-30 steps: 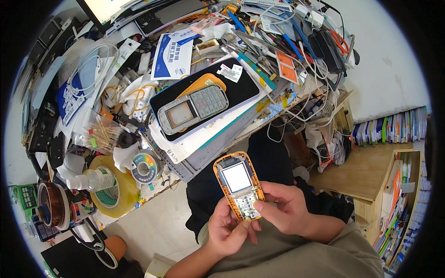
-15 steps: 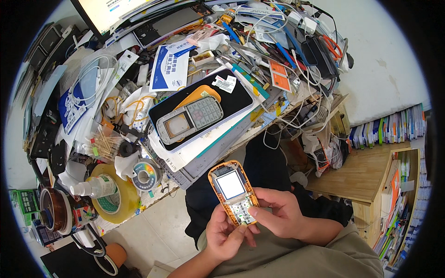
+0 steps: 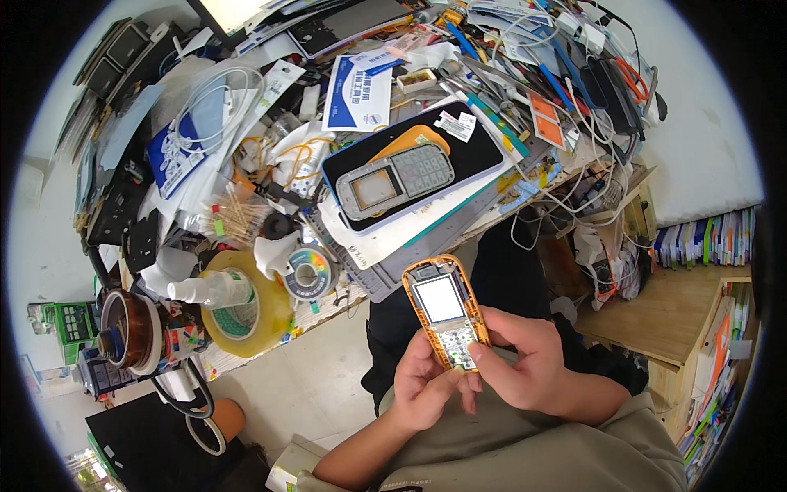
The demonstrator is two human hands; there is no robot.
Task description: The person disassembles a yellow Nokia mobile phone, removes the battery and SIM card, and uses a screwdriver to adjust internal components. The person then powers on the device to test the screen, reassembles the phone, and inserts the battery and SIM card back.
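Observation:
Between my two hands is an opened orange mobile phone, its white screen and circuit board facing up. My left hand grips its lower left edge, thumb at the bottom end. My right hand closes on the lower right side, its thumb on the board. On the bench ahead, a grey keypad phone front cover lies across a yellow-orange cover. Both rest on a large black-faced device, which sits on white paper.
Left on the bench stand a spray bottle, a yellow tape roll and a solder spool. Cables hang over the right edge. Tools and packets crowd the back. A wooden shelf with booklets stands right.
The whole view has shifted, so bench and hands appear further right. The orange phone stays in both hands; the right thumb remains on its board.

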